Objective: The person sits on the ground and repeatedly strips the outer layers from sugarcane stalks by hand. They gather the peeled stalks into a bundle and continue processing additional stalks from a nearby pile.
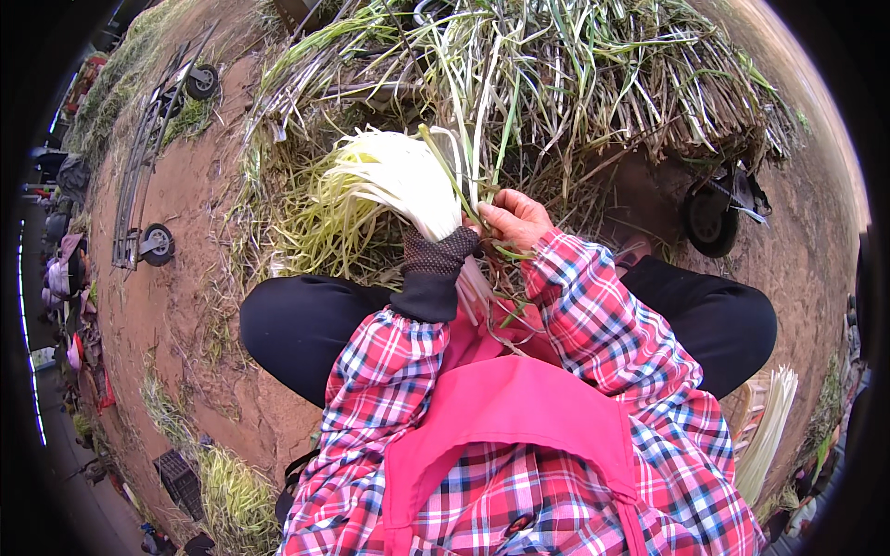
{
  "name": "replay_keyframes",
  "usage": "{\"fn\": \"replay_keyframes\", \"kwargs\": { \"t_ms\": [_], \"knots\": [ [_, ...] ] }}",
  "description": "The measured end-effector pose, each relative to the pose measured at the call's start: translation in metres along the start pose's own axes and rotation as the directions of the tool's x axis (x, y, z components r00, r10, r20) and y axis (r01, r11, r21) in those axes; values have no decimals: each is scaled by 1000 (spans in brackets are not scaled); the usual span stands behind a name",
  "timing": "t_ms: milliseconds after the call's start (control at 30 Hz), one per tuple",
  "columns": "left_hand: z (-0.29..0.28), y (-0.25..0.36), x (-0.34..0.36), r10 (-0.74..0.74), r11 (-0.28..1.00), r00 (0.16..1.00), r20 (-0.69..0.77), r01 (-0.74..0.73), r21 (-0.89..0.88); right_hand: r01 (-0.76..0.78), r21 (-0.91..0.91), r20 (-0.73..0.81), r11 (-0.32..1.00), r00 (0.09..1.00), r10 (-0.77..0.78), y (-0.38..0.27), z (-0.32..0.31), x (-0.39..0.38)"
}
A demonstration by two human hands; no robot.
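My left hand [434,264], in a dark knitted glove, is closed round a thick bundle of white, leek-like stalks [408,181]. Their pale yellow leafy ends fan out to the upper left, and the lower ends poke out below the glove by my lap. Right beside it, my bare right hand [515,221] has its thumb and finger pinched on a thin green stalk [452,171] at the bundle's side. Loose green and brownish leaf strips hang below my right fingers, over the pink apron [505,394].
A large heap of green and dry stalks [593,83] lies ahead on a wheeled cart, one wheel [709,221] showing. Yellow leaves [320,227] pile left of the bundle. Another wheeled frame [139,157] stands far left. White stalks [768,431] lie behind at right, a dark crate [179,484] lower left.
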State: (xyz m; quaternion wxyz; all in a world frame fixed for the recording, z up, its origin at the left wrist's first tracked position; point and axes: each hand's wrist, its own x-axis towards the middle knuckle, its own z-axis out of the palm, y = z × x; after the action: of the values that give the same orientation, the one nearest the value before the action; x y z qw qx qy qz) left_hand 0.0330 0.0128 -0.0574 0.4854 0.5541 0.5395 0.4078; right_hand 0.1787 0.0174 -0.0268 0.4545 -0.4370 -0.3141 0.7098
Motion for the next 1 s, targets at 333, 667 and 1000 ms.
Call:
{"fn": "replay_keyframes", "kwargs": {
  "t_ms": [333,667,1000],
  "knots": [
    [0,1,5,-156,950,987,-34,141,-277,-164,-238,-240,957,965,106,12,4,-10],
    [-37,42,14,-202,758,962,-182,36,-651,-548,-481,-781,684,622,-52,30,-149,6],
    [-29,42,8,-171,920,985,-30,148,-363,196,-492,142,848,979,-143,-36,-12,16]
  ]
}}
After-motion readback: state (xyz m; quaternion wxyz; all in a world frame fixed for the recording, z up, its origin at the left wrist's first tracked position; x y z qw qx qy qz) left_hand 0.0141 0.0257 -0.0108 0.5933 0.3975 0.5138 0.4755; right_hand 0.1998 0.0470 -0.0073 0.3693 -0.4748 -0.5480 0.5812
